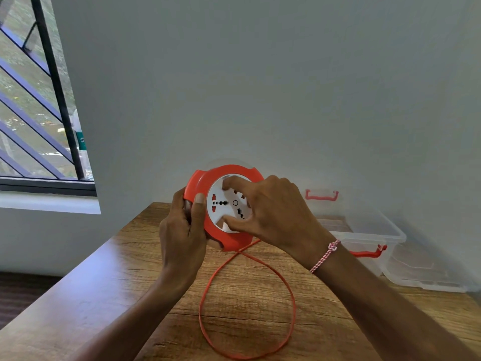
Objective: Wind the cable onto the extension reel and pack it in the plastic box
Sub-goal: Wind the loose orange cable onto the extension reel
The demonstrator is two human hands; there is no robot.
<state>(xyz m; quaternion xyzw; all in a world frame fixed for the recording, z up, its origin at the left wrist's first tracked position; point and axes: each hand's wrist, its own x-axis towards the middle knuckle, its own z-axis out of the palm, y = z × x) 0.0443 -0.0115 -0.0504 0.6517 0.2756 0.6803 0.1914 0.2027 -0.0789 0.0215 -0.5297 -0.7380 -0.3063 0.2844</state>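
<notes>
Two hands are working the reel in the head view. Your left hand (182,230) is gripping the orange rim of the extension reel (221,204), with the thumb lying across the front of the rim and the fingers wrapping behind it. Your right hand (273,212) is resting on the white socket face (226,201), with the fingertips (227,182) pressing at its top and bottom edges. You are holding the reel raised above the wooden table (104,295), with the socket face tilting toward you.

The orange cable (292,300) is leaving the bottom of the reel, crossing itself just below it, and lying in one large open loop on the table between your forearms. The near end of the loop is running close to the bottom edge of the frame.

The clear plastic box (369,233) with red latches is sitting open on the table to your right, against the wall, well apart from the reel. Your right forearm, wearing a red-and-white bracelet (325,255), is partly blocking the view of the box's near corner. The clear lid (426,272) is lying just beside the box. A barred window (39,100) is occupying the left wall.
</notes>
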